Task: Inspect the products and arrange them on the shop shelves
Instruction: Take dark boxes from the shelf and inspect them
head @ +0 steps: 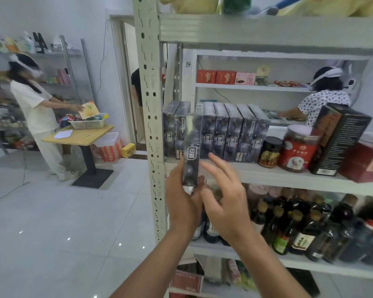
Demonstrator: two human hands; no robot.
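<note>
My left hand [182,201] grips the lower end of a tall dark box [191,147] with a white square logo and holds it upright in front of the middle shelf [267,176]. A row of several matching dark boxes [228,134] stands on that shelf; the held box sits before a gap near the row's left end. Beside the box, to its right, my right hand [222,190] hovers with fingers spread and relaxed, holding nothing.
The shelf's perforated upright post [150,104] stands just left of my hands. Right of the boxes are a dark jar [269,151], a red canister [299,147] and a leaning black carton [340,138]. Dark bottles [299,224] fill the shelf below. Two people work nearby; a table [80,134] stands left.
</note>
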